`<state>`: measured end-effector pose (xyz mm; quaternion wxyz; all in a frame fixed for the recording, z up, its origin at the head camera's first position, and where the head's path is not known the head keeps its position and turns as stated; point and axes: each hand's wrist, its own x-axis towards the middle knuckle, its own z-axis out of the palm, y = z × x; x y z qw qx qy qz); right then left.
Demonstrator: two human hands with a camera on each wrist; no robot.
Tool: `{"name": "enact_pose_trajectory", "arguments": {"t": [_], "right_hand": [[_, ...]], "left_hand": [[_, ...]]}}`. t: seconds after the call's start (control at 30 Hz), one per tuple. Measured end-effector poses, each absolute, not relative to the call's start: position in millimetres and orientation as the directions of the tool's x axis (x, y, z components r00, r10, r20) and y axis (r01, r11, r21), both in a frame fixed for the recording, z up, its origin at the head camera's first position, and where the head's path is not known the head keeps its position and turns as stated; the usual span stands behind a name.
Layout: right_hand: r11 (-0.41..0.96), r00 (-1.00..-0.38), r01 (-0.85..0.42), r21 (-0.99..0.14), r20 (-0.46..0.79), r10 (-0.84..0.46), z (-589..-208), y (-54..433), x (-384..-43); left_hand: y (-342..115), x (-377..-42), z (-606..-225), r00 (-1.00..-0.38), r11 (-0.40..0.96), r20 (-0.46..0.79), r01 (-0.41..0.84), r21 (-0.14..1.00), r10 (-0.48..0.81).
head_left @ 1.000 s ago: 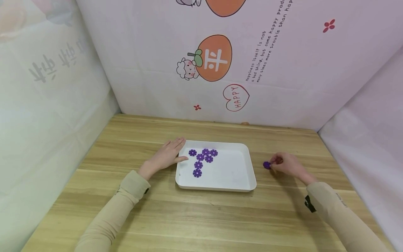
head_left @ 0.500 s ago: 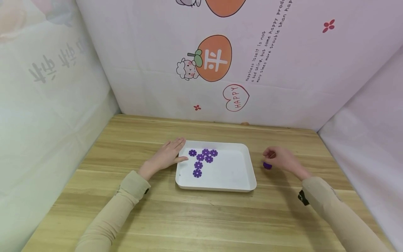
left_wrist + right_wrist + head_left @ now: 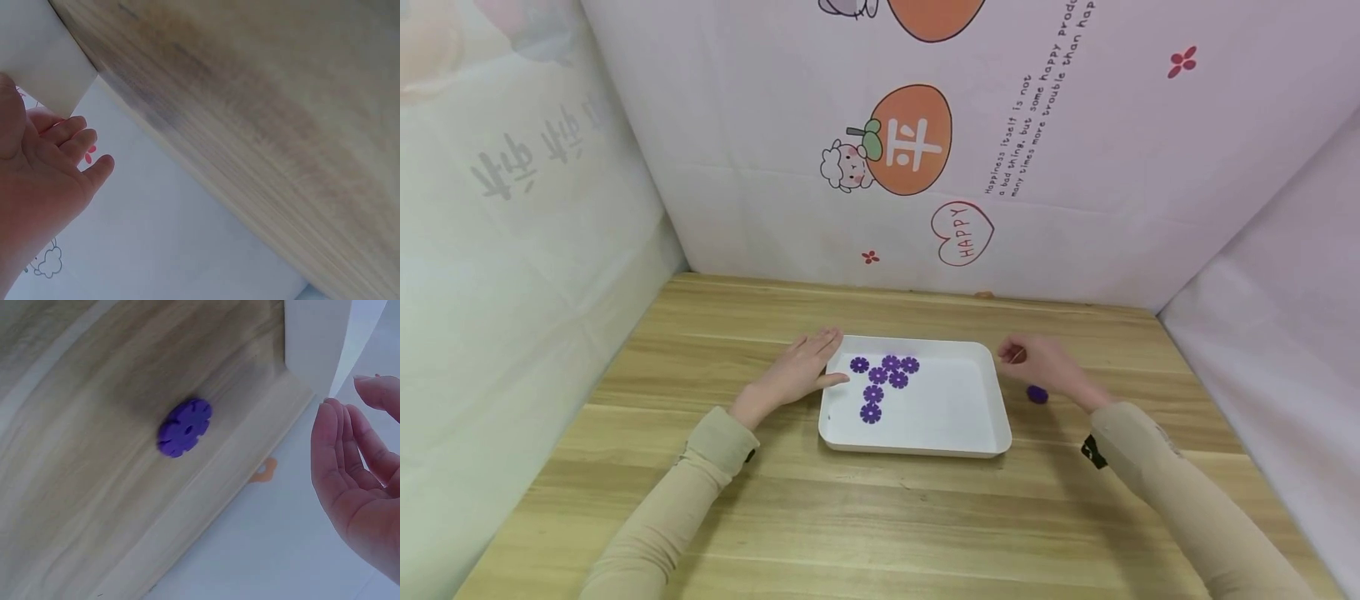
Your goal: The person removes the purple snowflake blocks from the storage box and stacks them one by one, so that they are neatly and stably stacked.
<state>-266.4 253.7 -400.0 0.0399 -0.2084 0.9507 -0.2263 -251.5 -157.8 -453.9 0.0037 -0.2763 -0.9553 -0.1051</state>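
Note:
My left hand [image 3: 795, 368] rests on the left rim of a shallow white tray [image 3: 951, 417], fingers straight and thumb over the inside. The left wrist view also shows this hand [image 3: 50, 150] at the tray's edge. Inside the tray lie several purple notched discs [image 3: 877, 376], flower-shaped. My right hand [image 3: 1041, 364] hovers by the tray's right rim; in the right wrist view this hand [image 3: 369, 462] has thumb and bent fingers apart, nothing seen between them. Behind it on the table lies another purple notched disc [image 3: 185, 427], thick enough to be two stacked.
The wooden table [image 3: 880, 525] runs back to a printed white cloth wall [image 3: 760, 192]. White cloth also hangs at the left [image 3: 535, 275] and right side. Between the tray and the right cloth lies bare wood around the loose purple disc.
My right hand has let go of the purple disc on the table and moved left and back toward the tray's right rim. The left hand and tray stay put.

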Motion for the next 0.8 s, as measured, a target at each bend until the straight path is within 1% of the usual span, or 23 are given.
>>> {"name": "enact_pose_trajectory", "arguments": {"t": [0.2, 0.63, 0.8], "right_hand": [[0.823, -0.906, -0.385, -0.418, 0.0, -0.424, -398.4, 236.4, -272.7], [0.813, -0.891, -0.359, -0.458, -0.09, -0.444, -399.8, 205.1, -286.1], [0.802, -0.879, -0.39, -0.452, -0.077, -0.471, -403.1, 192.6, -290.5]], "left_hand": [[-158.0, -251.7, -454.3, -0.852, 0.829, 0.058, 0.521, 0.203, 0.521], [-158.0, -251.6, -451.6, -0.849, 0.825, 0.051, 0.525, 0.21, 0.527], [-158.7, -252.7, -452.5, -0.851, 0.827, 0.044, 0.52, 0.214, 0.523]]}}
